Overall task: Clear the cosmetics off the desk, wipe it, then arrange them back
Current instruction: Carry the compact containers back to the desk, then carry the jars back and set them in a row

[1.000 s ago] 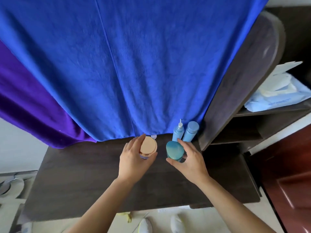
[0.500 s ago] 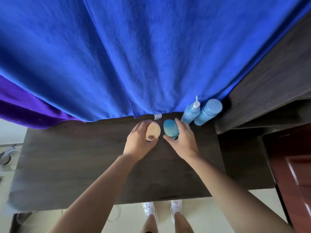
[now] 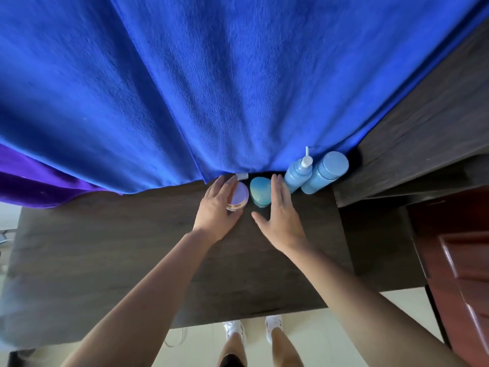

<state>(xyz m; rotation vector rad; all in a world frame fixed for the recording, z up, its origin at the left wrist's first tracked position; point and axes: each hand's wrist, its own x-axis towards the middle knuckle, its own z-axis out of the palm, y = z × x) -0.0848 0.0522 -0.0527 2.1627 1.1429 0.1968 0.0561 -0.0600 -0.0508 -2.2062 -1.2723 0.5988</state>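
On the dark wooden desk point(image 3: 132, 247), by its back edge, stand a round jar point(image 3: 240, 197) with a gold rim and a teal jar point(image 3: 260, 192) with a rounded lid, side by side. My left hand point(image 3: 218, 207) curls around the round jar, fingers along its left side and thumb below it. To the right of the teal jar my right hand point(image 3: 281, 218) lies flat, fingers spread, holding nothing. A light blue pump bottle point(image 3: 297, 176) and a light blue capped bottle point(image 3: 324, 173) stand further right.
A large blue cloth point(image 3: 238, 88) hangs behind the desk down to its back edge, with a purple cloth point(image 3: 39, 186) at the left. A dark shelf unit point(image 3: 423, 128) rises at the right, a red-brown cabinet point(image 3: 463, 260) beside it. My feet show below the front edge.
Both hands moved the two jars back toward the blue cloth. My right hand let go of the teal jar and opened; the left hand stays on the round jar.
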